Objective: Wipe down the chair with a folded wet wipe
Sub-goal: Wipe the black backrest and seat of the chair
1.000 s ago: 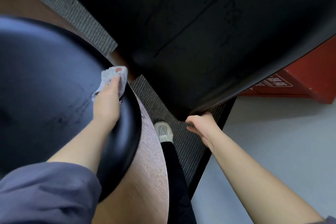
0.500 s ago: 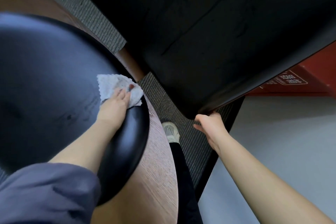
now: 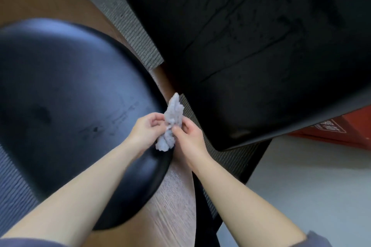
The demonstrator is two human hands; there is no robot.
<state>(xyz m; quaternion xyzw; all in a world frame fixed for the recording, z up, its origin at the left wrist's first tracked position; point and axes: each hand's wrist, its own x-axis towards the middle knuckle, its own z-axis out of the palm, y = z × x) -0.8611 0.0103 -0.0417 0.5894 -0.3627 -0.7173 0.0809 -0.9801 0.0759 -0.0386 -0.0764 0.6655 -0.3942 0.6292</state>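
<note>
Over the right rim of the round black chair seat (image 3: 70, 106), the left hand (image 3: 146, 131) pinches the bunched wet wipe (image 3: 173, 118) with curled fingers, its long axis pointing away from the person, while the right hand (image 3: 188, 137) pinches its middle from the opposite side.

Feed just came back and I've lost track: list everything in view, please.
wet wipe: one, pale grey, bunched, held between both hands by the seat's edge
round seat: one, glossy black, left
large black surface: one, scuffed, upper right; cannot tell what it is
wood panel: one, brown, below the seat
ribbed carpet: grey, top centre
red box: one, right edge
pale floor: lower right
left hand: pinches the wipe
right hand: pinches the wipe
</note>
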